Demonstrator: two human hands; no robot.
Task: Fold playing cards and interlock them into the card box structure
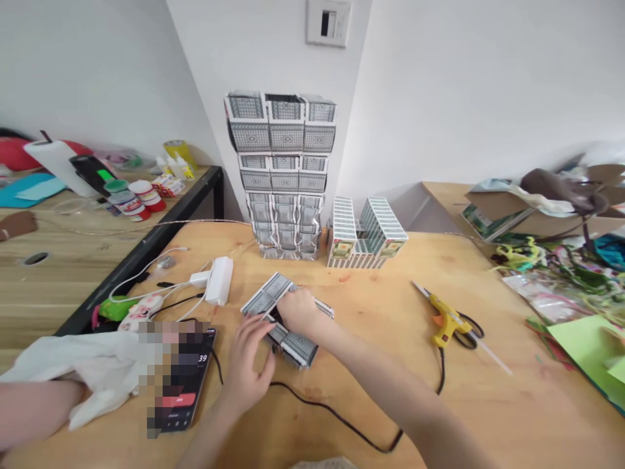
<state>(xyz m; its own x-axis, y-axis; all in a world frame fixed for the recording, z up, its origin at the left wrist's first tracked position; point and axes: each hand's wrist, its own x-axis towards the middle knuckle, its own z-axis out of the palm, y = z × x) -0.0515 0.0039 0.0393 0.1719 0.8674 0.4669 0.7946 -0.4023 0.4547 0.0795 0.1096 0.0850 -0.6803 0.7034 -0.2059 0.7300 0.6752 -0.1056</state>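
Observation:
A small box-like structure of grey-patterned playing cards (pixel 300 350) lies at an angle on the table in front of me. My left hand (pixel 251 352) steadies its near left side, fingers over the edge and thumb at the front. My right hand (pixel 299 309) is curled down into the middle of the structure; its fingertips are hidden, so what they pinch cannot be seen. Behind stands a tall tower of similar card boxes (pixel 286 176) against the wall. Beside the tower is a U-shaped piece of green-and-white cards (pixel 367 228).
A yellow glue gun (pixel 446 326) lies at right over black-handled scissors (pixel 471 332), its cable curving toward me. Left are a phone (pixel 188 384), a white power strip (pixel 219 280) and another person's forearm (pixel 39 410). A cluttered cardboard box (pixel 517 215) stands far right.

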